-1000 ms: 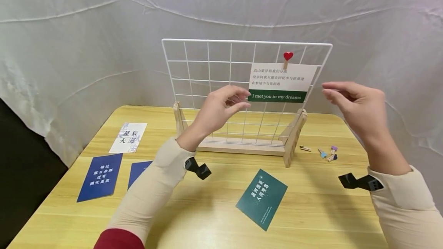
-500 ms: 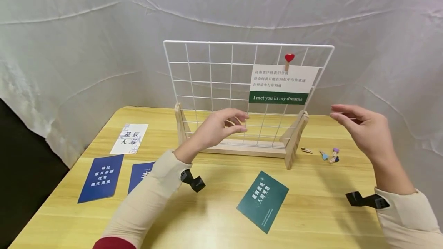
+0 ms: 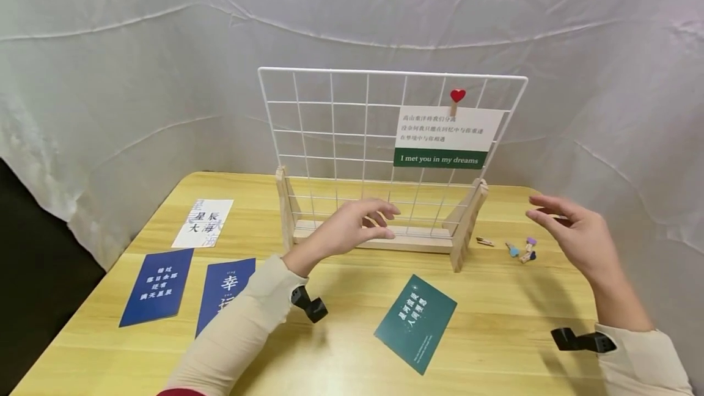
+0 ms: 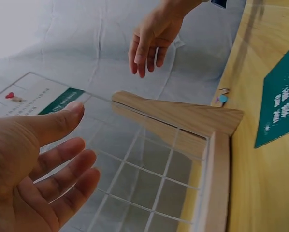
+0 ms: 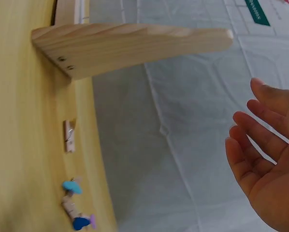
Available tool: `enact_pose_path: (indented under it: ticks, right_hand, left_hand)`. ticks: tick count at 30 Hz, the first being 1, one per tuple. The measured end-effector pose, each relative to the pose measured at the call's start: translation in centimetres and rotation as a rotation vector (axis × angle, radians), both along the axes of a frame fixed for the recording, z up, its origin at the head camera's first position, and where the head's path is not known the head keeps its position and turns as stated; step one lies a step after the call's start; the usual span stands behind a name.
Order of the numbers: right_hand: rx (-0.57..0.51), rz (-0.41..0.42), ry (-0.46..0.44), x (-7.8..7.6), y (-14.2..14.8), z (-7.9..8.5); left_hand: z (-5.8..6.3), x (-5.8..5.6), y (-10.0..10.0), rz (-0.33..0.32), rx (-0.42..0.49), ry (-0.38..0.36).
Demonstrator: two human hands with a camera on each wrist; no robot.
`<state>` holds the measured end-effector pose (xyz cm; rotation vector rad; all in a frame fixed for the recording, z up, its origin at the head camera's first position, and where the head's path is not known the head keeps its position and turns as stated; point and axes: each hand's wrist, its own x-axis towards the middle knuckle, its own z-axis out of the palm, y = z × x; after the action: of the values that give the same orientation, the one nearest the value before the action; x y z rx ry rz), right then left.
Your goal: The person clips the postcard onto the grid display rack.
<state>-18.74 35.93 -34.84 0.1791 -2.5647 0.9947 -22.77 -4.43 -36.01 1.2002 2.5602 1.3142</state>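
A white wire grid (image 3: 348, 119) stands upright in a wooden base (image 3: 462, 234). On its upper right hangs a white and green card (image 3: 445, 130), held by a small clothespin with a red heart (image 3: 458, 96). My left hand (image 3: 352, 225) hovers in front of the grid's lower part, fingers loosely bent and holding nothing. To the right of the stand, my right hand (image 3: 577, 234) is in the air, also holding nothing. Beneath and left of it lie several small clothespins (image 3: 527, 250) on the table, some with coloured hearts; they also show in the right wrist view, one plain clothespin (image 5: 68, 136) apart.
A dark green card (image 3: 416, 324) lies in front of the stand. At the left are a white card (image 3: 203, 223), a blue card (image 3: 156, 286) and another blue card (image 3: 224, 292), partly behind my left sleeve. Pale cloth (image 3: 352, 11) hangs behind the wooden table (image 3: 341, 347).
Both hands have moved down, away from the hanging card. The right hand has also drifted slightly right. More of the second blue card shows beside the left sleeve.
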Motion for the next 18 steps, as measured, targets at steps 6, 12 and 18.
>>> enact_pose_path:
  ticks: [6,12,18]
  right_hand:
    - [0.008,0.021,-0.043,-0.1,1.1,-1.7]
    - [0.01,0.063,-0.092,-0.5,2.2,-3.5]
    - [0.028,0.068,-0.115,-0.8,3.1,-5.1]
  left_hand:
    - [-1.5,-0.1,0.5,-0.051,-0.027,-0.014]
    - [-3.0,-0.3,0.9,-0.087,-0.038,-0.075]
    - [-4.4,-0.7,1.4,-0.129,-0.068,-0.114]
